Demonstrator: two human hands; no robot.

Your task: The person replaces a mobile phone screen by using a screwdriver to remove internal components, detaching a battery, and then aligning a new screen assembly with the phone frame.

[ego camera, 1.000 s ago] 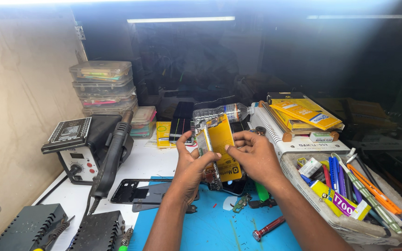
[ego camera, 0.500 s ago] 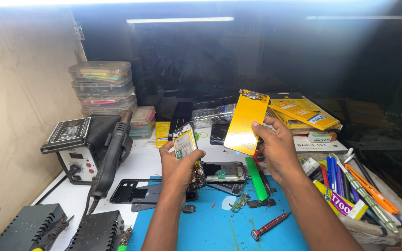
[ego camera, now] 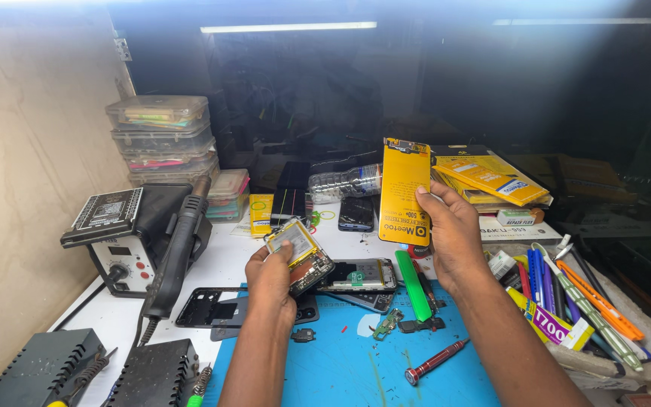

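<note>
The left hand (ego camera: 271, 273) grips an opened phone body (ego camera: 301, 258), circuitry exposed, above the blue rubbery mat (ego camera: 340, 369). The right hand (ego camera: 452, 230) pinches a flat, glossy yellow rectangular panel (ego camera: 405, 192) upright over the white tabletop (ego camera: 220, 264), beside a green plastic strip (ego camera: 413, 286).

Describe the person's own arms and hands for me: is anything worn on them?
Both forearms are bare as far as the picture shows: no sleeves, gloves, watch or bracelet in view. The left hand and the right hand show no rings on the fingers that can be seen. The arms enter from the bottom edge, so nothing above the forearms shows.
</note>
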